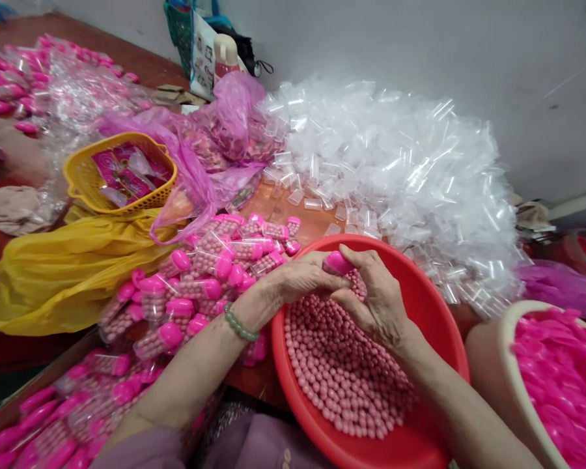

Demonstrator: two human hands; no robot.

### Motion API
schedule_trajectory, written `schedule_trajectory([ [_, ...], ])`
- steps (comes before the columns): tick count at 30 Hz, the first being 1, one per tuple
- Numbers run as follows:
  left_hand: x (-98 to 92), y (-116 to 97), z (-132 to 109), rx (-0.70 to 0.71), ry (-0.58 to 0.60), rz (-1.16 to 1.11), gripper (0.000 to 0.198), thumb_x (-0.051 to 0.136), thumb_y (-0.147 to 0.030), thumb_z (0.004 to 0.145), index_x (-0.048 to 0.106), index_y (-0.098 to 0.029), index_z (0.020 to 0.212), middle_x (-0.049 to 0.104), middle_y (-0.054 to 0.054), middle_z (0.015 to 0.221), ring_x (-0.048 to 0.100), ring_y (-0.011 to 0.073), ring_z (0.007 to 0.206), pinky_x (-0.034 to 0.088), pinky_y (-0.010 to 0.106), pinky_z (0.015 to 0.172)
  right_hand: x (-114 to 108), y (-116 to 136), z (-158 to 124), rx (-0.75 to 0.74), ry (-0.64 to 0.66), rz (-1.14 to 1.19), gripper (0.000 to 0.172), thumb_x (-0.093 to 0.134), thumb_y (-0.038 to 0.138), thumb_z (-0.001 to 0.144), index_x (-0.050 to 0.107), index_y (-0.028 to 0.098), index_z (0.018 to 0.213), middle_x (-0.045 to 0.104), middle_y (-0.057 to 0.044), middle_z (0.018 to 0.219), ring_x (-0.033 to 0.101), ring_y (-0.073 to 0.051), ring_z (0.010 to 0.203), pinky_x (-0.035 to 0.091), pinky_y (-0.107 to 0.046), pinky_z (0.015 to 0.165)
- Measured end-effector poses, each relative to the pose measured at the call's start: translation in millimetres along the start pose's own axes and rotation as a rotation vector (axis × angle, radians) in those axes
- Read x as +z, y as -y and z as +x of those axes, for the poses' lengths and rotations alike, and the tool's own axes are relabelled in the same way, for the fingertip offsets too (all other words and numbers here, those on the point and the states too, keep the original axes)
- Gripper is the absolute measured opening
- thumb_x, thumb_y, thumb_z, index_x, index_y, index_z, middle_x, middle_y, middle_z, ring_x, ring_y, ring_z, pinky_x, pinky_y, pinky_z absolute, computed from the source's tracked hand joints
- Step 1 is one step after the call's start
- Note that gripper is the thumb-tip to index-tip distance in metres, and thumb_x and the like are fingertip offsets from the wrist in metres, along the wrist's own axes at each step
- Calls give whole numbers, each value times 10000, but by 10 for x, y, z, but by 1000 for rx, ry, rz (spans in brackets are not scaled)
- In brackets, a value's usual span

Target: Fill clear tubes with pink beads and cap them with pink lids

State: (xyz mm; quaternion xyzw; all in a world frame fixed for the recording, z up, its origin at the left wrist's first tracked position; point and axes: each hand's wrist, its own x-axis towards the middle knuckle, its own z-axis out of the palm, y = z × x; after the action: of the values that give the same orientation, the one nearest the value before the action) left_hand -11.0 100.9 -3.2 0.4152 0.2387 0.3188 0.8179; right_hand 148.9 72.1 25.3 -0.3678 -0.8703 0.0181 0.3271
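Observation:
Over a red basin (432,306) of small pink beads (342,371), my two hands meet around one small bottle. Its glossy pink cap (338,263) shows between them, while its body is hidden by my fingers. My left hand (307,277), with a green bead bracelet (239,324) at the wrist, is closed round the bottle. From the other side, my right hand (381,296) has its fingers curled against the cap. To the left lie many bead-filled clear bottles (208,251) with pink caps, heaped on the table.
Empty clear tubes (390,150) form a large pile along the wall. A cream bucket (505,352) of loose pink caps (561,378) stands at right. Left are a yellow basket (120,140) with packets, a yellow bag (73,267), pink plastic bags (190,176) and a flask (225,55).

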Motion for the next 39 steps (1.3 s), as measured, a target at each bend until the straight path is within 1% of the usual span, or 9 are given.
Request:
schedule_trajectory([
  [4, 4, -5, 10, -76, 47, -147, 298, 818, -293, 573, 608, -116, 689, 573, -8, 589, 533, 88, 529, 411, 228, 545, 90, -12, -3, -92, 10, -203, 801, 656, 565, 800, 377, 70, 1365, 630, -198, 1093, 595, -317, 945, 526, -469, 766],
  [9, 46, -25, -26, -92, 24, -204, 393, 895, -322, 485, 614, -99, 647, 610, 2, 583, 569, 91, 553, 449, 221, 585, 156, -3, 5, -146, -67, -329, 692, 668, 449, 794, 417, 59, 1308, 654, -181, 1016, 606, -289, 874, 494, -423, 752],
  [18, 67, 13, -93, -143, 102, -197, 354, 880, -334, 512, 624, -103, 595, 621, 14, 555, 557, 86, 521, 428, 209, 550, 30, 13, 61, -306, -22, -384, 606, 618, 486, 781, 511, 27, 1161, 640, -113, 770, 580, -237, 708, 450, -417, 779],
  [21, 52, 13, -124, -105, 98, -226, 293, 857, -280, 547, 638, -100, 620, 643, 23, 592, 579, 94, 554, 447, 210, 582, 16, 3, 71, -308, -7, -375, 604, 607, 489, 795, 514, 19, 1162, 653, -129, 796, 590, -244, 723, 443, -431, 805],
  [25, 46, -13, -147, -26, 76, -319, 243, 721, -338, 716, 681, -102, 754, 705, 79, 703, 664, 170, 685, 513, 284, 724, -23, -35, 76, -277, 17, -387, 641, 582, 471, 843, 457, 7, 1268, 682, -179, 949, 616, -270, 840, 434, -422, 815],
  [28, 113, -13, -115, -36, -52, -344, 382, 559, -471, 846, 687, -112, 818, 702, 82, 684, 657, 186, 634, 529, 316, 705, -17, -60, 48, -218, 106, -410, 731, 549, 498, 874, 369, -5, 1372, 654, -228, 1117, 601, -312, 986, 423, -443, 850],
  [31, 239, 17, -56, -66, -279, -305, 462, 461, -517, 906, 674, -123, 796, 649, 45, 574, 587, 138, 489, 504, 260, 576, 16, -69, 18, -189, 134, -379, 746, 536, 538, 877, 381, 2, 1373, 625, -240, 1178, 569, -332, 1071, 422, -452, 882],
  [34, 376, 46, -24, 17, -503, -285, 350, 489, -425, 904, 644, -142, 769, 601, -2, 519, 536, 103, 425, 453, 207, 482, 33, -49, 7, -204, 117, -382, 725, 512, 533, 891, 413, -23, 1345, 621, -256, 1138, 561, -337, 1046, 430, -455, 865],
  [39, 503, 92, -106, 173, -775, -119, 143, 529, -264, 826, 574, -178, 721, 600, -48, 594, 573, 89, 537, 451, 172, 515, 43, 72, -43, -275, 165, -372, 725, 431, 487, 926, 397, -114, 1331, 610, -290, 1079, 555, -351, 1000, 430, -504, 857],
])
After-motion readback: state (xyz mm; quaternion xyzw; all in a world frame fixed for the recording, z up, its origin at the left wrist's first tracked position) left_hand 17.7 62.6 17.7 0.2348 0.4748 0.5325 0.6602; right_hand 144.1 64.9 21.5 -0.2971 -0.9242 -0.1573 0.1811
